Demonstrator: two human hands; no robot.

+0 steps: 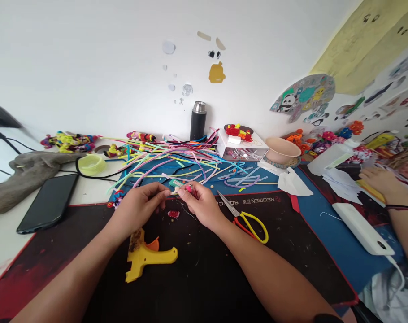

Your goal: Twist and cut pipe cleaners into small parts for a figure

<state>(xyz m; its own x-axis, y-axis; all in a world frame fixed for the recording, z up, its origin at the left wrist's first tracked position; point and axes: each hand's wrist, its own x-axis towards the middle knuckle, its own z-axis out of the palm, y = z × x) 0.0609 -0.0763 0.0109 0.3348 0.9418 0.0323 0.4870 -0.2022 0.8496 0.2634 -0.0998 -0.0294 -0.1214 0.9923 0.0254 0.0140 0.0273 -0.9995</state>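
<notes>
Both hands meet above the back part of the black mat. My left hand (146,201) is closed in a pinch at one end of a small cream craft piece (175,192). At its other end, the fingers of my right hand (202,204) are closed too, with something pink (189,188) showing between them. Its exact kind is too small to make out. A yellow glue gun (150,258) lies below my left hand. Open scissors (246,220) with yellow and orange handles lie right of my right hand. A small red-pink fuzzy piece (173,214) sits just beneath the hands.
Many coloured pipe cleaners (177,163) spread behind the hands. A black thermos (198,121), a white box (242,146) and a pink bowl (281,150) stand along the wall. A phone (47,204) lies left. Another person's hand (380,181) and a white power strip (362,229) are right.
</notes>
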